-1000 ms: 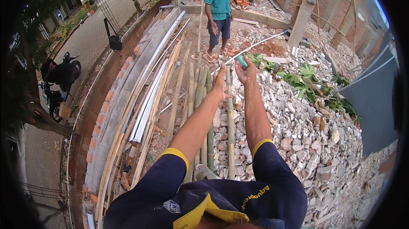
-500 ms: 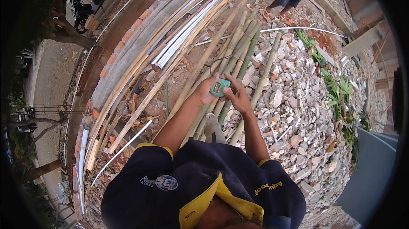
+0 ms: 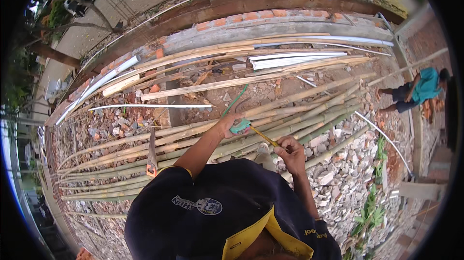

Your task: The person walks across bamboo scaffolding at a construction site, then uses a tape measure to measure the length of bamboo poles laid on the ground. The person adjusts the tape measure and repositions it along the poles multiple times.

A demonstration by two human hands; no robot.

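My left hand [image 3: 227,125] is closed around a teal tape measure [image 3: 240,126], held above a row of bamboo poles [image 3: 193,139]. A short length of yellow tape blade [image 3: 263,136] runs out from its case to the right. At the blade's outer end, my right hand [image 3: 292,152] pinches it between thumb and fingers. Below the hands, one of my shoes [image 3: 263,148] shows among the poles. Left of my arm a handsaw [image 3: 152,156] with an orange handle lies across the bamboo.
White pipes [image 3: 299,60] and wooden strips lie beyond the bamboo, beside a low brick-edged wall [image 3: 251,16]. Broken rubble [image 3: 338,178] covers the ground at right, with green leaves [image 3: 371,211]. A person in a teal shirt [image 3: 427,86] stands at far right.
My right hand has drawn the blade out of the tape measure and moved right, away from the left hand. The view has turned left, bringing the handsaw into sight.
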